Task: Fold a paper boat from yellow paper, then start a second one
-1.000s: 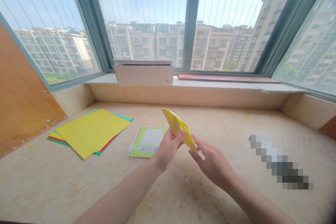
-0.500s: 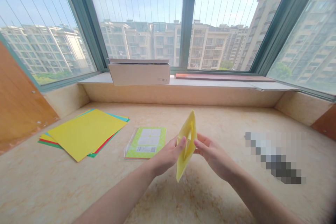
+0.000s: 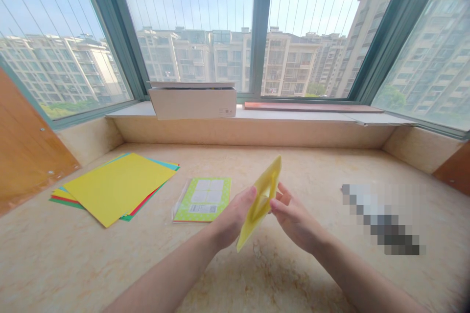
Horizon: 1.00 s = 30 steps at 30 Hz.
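Observation:
A folded piece of yellow paper (image 3: 261,205) is held up above the stone surface, tilted with its top toward the right and a gap showing along its middle. My left hand (image 3: 238,215) grips its left side, the thumb near the gap and the other fingers hidden behind the paper. On the right side, my right hand (image 3: 293,215) pinches the paper with its thumb at the edge of the gap and its fingers behind. Just left of my left hand lies a green-patterned packet (image 3: 205,198) in a clear sleeve.
Yellow, red, green and blue paper sheets (image 3: 121,186) lie stacked at the left. A pixelated dark and grey object (image 3: 382,220) lies at the right. A white box (image 3: 194,102) and a long flat reddish strip (image 3: 312,107) rest on the windowsill (image 3: 271,116).
The folded yellow paper has tilted further, its upper tip moving right and its lower tip left. Both hands keep hold of it. The whole view has shifted slightly.

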Each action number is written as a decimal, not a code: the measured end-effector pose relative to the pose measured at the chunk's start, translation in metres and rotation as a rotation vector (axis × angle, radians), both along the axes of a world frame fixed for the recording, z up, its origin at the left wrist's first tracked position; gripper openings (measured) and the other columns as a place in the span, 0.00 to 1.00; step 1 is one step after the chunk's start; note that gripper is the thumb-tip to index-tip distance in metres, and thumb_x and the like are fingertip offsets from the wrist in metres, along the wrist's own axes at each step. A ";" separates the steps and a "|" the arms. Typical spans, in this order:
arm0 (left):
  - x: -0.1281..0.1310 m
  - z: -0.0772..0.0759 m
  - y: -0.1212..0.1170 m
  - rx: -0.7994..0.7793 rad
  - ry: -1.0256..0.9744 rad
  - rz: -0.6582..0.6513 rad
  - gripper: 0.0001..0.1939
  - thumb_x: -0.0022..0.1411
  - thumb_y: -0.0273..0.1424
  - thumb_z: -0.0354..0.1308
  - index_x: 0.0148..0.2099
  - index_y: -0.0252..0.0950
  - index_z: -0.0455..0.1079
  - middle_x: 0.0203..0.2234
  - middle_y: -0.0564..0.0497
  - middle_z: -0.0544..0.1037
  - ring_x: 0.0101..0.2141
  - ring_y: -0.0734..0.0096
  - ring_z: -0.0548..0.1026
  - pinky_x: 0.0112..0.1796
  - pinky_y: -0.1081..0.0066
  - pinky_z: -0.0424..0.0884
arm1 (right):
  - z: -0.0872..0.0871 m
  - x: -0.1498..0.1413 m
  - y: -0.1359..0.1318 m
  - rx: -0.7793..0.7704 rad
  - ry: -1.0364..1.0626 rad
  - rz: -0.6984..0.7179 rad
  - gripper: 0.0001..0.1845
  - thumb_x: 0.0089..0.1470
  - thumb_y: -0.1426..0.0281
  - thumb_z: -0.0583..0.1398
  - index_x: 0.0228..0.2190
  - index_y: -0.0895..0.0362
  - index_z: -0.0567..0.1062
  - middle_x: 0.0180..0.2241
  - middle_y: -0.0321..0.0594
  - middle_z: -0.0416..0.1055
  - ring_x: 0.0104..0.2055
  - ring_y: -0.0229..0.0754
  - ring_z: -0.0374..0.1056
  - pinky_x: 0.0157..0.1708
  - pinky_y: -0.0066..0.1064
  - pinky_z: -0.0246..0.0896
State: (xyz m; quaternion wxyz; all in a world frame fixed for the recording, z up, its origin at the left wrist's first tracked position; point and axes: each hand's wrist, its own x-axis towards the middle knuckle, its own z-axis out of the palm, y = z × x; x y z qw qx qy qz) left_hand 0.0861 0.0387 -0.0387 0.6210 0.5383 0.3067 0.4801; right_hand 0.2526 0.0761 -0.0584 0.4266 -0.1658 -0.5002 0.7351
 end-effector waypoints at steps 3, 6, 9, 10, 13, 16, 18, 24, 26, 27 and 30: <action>0.000 -0.001 0.000 -0.052 -0.034 0.022 0.27 0.71 0.51 0.48 0.59 0.38 0.71 0.45 0.43 0.79 0.47 0.56 0.74 0.53 0.58 0.64 | -0.003 0.002 0.002 -0.026 -0.008 -0.061 0.37 0.51 0.60 0.71 0.58 0.48 0.64 0.41 0.39 0.75 0.44 0.46 0.69 0.45 0.37 0.61; 0.001 -0.004 0.002 -0.110 -0.057 0.048 0.26 0.70 0.50 0.51 0.59 0.38 0.70 0.49 0.42 0.78 0.50 0.54 0.75 0.53 0.57 0.65 | 0.000 0.005 0.005 0.003 -0.060 -0.142 0.37 0.52 0.58 0.70 0.59 0.49 0.63 0.35 0.37 0.75 0.39 0.44 0.70 0.42 0.35 0.63; 0.001 -0.005 0.001 -0.050 -0.053 0.082 0.28 0.70 0.50 0.51 0.65 0.40 0.63 0.56 0.40 0.73 0.54 0.53 0.73 0.53 0.56 0.67 | 0.006 0.006 0.006 0.069 -0.133 -0.271 0.40 0.52 0.59 0.70 0.60 0.49 0.60 0.34 0.36 0.77 0.38 0.45 0.73 0.43 0.37 0.65; 0.001 -0.004 0.001 -0.005 -0.042 0.094 0.30 0.70 0.49 0.52 0.67 0.41 0.58 0.59 0.39 0.70 0.55 0.53 0.72 0.54 0.56 0.66 | 0.007 0.005 0.006 0.094 -0.154 -0.321 0.41 0.52 0.60 0.71 0.60 0.49 0.59 0.35 0.36 0.78 0.39 0.46 0.74 0.43 0.38 0.66; 0.001 -0.004 -0.001 0.129 0.045 0.160 0.37 0.68 0.46 0.58 0.72 0.46 0.46 0.64 0.40 0.64 0.58 0.54 0.70 0.56 0.57 0.64 | 0.007 0.001 0.002 0.155 -0.165 -0.389 0.39 0.52 0.61 0.70 0.59 0.49 0.58 0.41 0.41 0.80 0.43 0.48 0.75 0.45 0.41 0.68; 0.000 -0.004 0.001 0.165 0.125 0.309 0.29 0.69 0.44 0.57 0.66 0.43 0.53 0.59 0.41 0.71 0.56 0.56 0.71 0.54 0.60 0.66 | 0.008 -0.002 -0.005 0.174 -0.126 -0.321 0.34 0.56 0.62 0.68 0.59 0.49 0.59 0.47 0.45 0.78 0.49 0.49 0.75 0.51 0.45 0.68; -0.001 -0.004 0.004 0.118 0.097 0.369 0.23 0.70 0.46 0.54 0.60 0.41 0.57 0.54 0.42 0.74 0.51 0.57 0.75 0.48 0.62 0.70 | 0.008 -0.003 -0.008 0.199 -0.120 -0.282 0.29 0.59 0.63 0.66 0.58 0.49 0.62 0.50 0.45 0.77 0.52 0.48 0.73 0.54 0.46 0.67; -0.004 -0.002 0.007 0.051 0.030 0.432 0.23 0.69 0.47 0.54 0.58 0.39 0.58 0.49 0.43 0.78 0.44 0.60 0.78 0.38 0.69 0.71 | 0.006 -0.001 -0.012 0.376 -0.235 -0.379 0.15 0.64 0.62 0.61 0.51 0.50 0.75 0.49 0.43 0.76 0.52 0.47 0.72 0.55 0.46 0.66; -0.002 -0.002 0.005 0.089 0.055 0.455 0.24 0.70 0.47 0.53 0.60 0.38 0.60 0.50 0.43 0.77 0.46 0.59 0.77 0.40 0.68 0.71 | 0.004 0.000 -0.011 0.461 -0.310 -0.436 0.13 0.65 0.62 0.59 0.49 0.50 0.77 0.45 0.43 0.76 0.48 0.47 0.72 0.52 0.45 0.67; -0.002 -0.002 0.005 0.123 0.079 0.461 0.24 0.70 0.47 0.52 0.60 0.37 0.62 0.50 0.44 0.77 0.47 0.58 0.76 0.43 0.67 0.71 | 0.004 0.001 -0.011 0.496 -0.347 -0.448 0.13 0.65 0.61 0.59 0.47 0.50 0.78 0.44 0.43 0.76 0.46 0.47 0.71 0.49 0.43 0.67; -0.001 -0.001 0.003 0.226 0.174 0.464 0.23 0.72 0.45 0.50 0.61 0.37 0.66 0.53 0.45 0.76 0.52 0.58 0.73 0.51 0.66 0.67 | 0.004 0.002 -0.009 0.549 -0.438 -0.353 0.13 0.66 0.61 0.57 0.47 0.50 0.78 0.38 0.42 0.73 0.40 0.46 0.69 0.40 0.39 0.67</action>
